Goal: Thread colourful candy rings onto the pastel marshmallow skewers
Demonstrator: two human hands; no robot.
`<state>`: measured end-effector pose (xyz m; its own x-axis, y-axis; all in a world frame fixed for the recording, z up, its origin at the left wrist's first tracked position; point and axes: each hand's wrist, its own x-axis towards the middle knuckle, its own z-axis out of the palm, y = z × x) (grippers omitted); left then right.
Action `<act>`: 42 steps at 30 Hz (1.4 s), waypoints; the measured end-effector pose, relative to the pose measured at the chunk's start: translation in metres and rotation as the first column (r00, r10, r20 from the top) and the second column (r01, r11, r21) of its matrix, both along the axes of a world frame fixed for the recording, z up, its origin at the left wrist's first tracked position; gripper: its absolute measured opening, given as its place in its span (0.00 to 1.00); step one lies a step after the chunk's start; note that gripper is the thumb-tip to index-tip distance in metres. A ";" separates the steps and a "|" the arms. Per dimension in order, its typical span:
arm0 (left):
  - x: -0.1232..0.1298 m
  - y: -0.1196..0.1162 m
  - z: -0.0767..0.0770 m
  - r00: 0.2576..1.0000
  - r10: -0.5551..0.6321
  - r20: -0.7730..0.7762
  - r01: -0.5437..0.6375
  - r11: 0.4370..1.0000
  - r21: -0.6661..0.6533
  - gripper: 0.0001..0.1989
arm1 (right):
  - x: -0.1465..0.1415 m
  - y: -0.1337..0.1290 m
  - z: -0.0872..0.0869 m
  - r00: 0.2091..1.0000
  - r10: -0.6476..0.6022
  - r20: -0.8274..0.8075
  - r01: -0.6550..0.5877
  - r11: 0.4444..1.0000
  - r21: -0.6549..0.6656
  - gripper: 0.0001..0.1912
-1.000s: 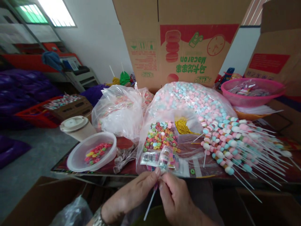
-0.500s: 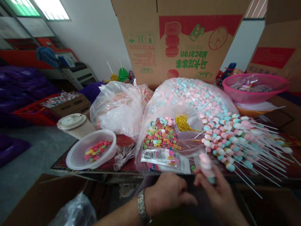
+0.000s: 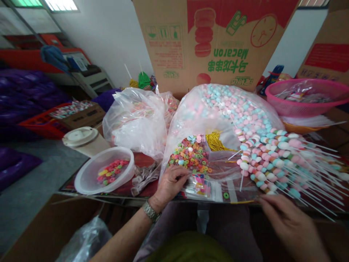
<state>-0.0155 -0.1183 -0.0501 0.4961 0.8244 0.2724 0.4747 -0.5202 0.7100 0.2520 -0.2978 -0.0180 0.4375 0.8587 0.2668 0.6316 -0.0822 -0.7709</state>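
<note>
Tub: your clear plastic tub (image 3: 105,171) of candy rings sits near the worktop's front-left edge; you knock it if your forearm swings wide.
Left hand: your left hand (image 3: 173,185) is curled at the front edge, fingers pressed together on the clear bag (image 3: 188,162); you can't tell from here if they pinch anything.
Packets: the small printed packets (image 3: 200,187) lie just right of your left hand, near the front edge; a tug on the film could slide them off.
Right hand: your right hand (image 3: 289,225) is spread, blurred, holding nothing visible, just off the front-right edge.
Skewers: the candy skewers (image 3: 272,163) fan out toward the right edge, right beside your right hand; one careless brush could scatter them or snap a stick.
</note>
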 end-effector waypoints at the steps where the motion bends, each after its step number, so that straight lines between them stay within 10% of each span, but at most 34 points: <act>1: -0.001 -0.002 -0.001 0.999 -0.008 0.031 0.008 1.000 0.001 0.05 | -0.021 0.027 -0.006 0.991 0.107 0.085 -0.108 0.994 0.006 0.12; 4: -0.002 -0.005 -0.003 0.998 -0.015 0.056 0.015 1.000 0.012 0.05 | -0.088 0.097 -0.019 0.843 0.357 0.402 -0.351 0.932 -0.091 0.09; 8: -0.001 -0.003 -0.006 0.995 -0.054 -0.083 0.058 0.997 0.047 0.05 | -0.116 0.130 -0.013 0.786 0.359 0.503 -0.364 0.927 -0.094 0.08; 13: -0.004 0.003 -0.002 0.961 -0.036 -0.273 0.076 0.988 0.136 0.05 | -0.035 0.096 0.004 0.824 0.138 0.549 -0.153 0.988 -0.019 0.15; 17: 0.011 -0.008 0.027 0.996 0.041 -0.081 -0.012 0.941 0.339 0.11 | 0.007 0.075 -0.001 0.837 0.195 0.512 -0.167 0.981 -0.101 0.19; 22: 0.056 -0.011 0.055 0.959 -0.143 -0.243 0.239 0.869 0.434 0.19 | -0.026 0.106 -0.022 0.785 0.306 0.538 -0.252 0.952 -0.174 0.15; 26: 0.060 0.010 0.046 0.885 -0.015 -0.465 0.215 0.899 0.382 0.13 | -0.060 0.136 -0.029 0.761 0.307 0.571 -0.231 0.951 -0.203 0.09; 30: 0.045 -0.002 0.037 0.915 0.158 -0.370 0.050 0.867 0.495 0.12 | -0.070 0.139 -0.032 0.773 0.235 0.589 -0.139 0.969 -0.204 0.19; 35: 0.043 -0.027 0.022 0.871 -0.102 -0.481 0.336 0.837 0.432 0.05 | -0.056 0.117 -0.025 0.808 0.163 0.567 -0.167 0.985 -0.044 0.18; 38: 0.033 -0.010 0.020 0.836 0.018 -0.548 0.220 0.904 0.366 0.05 | -0.040 0.098 -0.013 0.899 0.086 0.429 -0.172 0.971 0.165 0.14; 42: 0.020 -0.002 0.040 0.922 0.135 -0.363 0.042 0.897 0.439 0.08 | -0.033 0.079 0.001 0.969 0.128 0.211 -0.148 0.986 0.081 0.13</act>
<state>0.0044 -0.1205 -0.0102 0.5967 0.6923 0.4059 0.6892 -0.7012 0.1827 0.2188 -0.2186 -0.0166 0.2446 0.8732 0.4216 0.7765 0.0840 -0.6245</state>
